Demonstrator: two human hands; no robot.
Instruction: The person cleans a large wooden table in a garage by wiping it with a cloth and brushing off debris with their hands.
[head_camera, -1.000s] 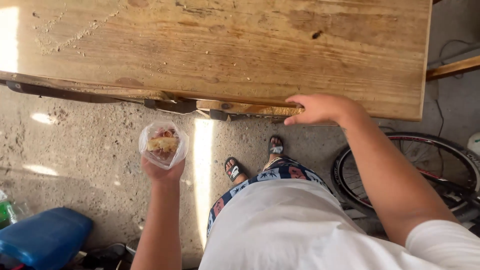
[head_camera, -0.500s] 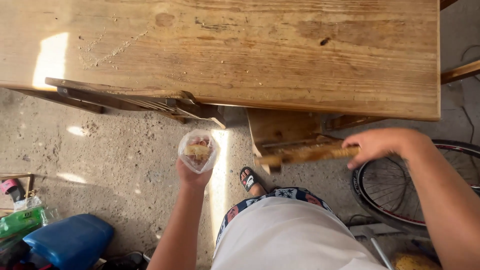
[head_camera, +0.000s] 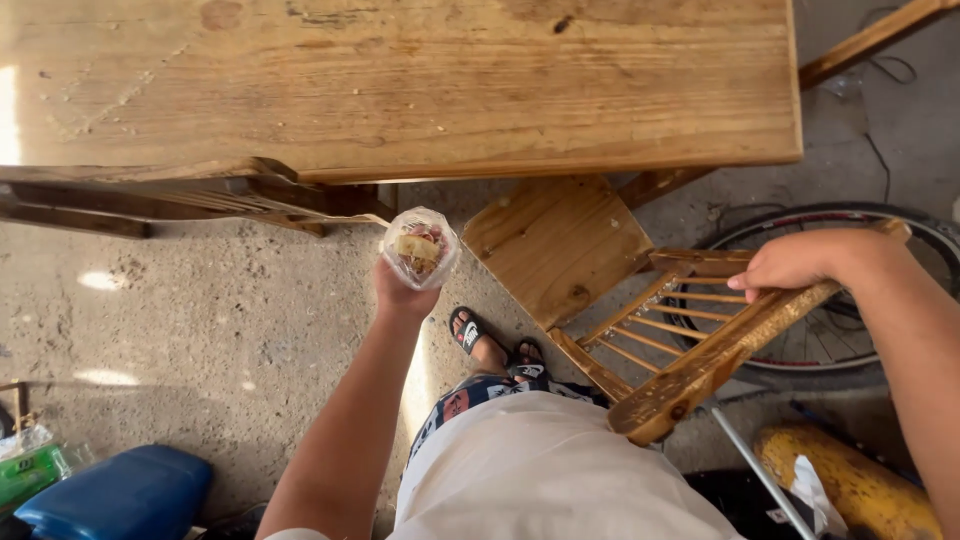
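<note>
The left hand (head_camera: 402, 291) is raised in front of the body, its fingers curled up and closed around the bottom of a clear plastic bag (head_camera: 420, 247) with food inside (something pale yellow and some reddish bits; what exactly cannot be told). The bag sits just below the near edge of the wooden table (head_camera: 400, 90), close to the chair's seat but not touching it.

The right hand (head_camera: 800, 262) lies on the top rail of a wooden chair (head_camera: 610, 300), fingers bent down over the rail and clamped on it near its far end. The chair stands tilted and turned, its seat partly under the table's near edge, towards the right corner, its spindled back slanting toward the person.

The two hands are well apart, one on each side of the chair's seat. Between them, on the concrete floor (head_camera: 200, 330), the person's feet in black sandals (head_camera: 468, 332) show just beside the seat's near corner. A bicycle wheel (head_camera: 840, 300) lies behind the chair back, and a blue container (head_camera: 115, 497) rests at the lower left.
</note>
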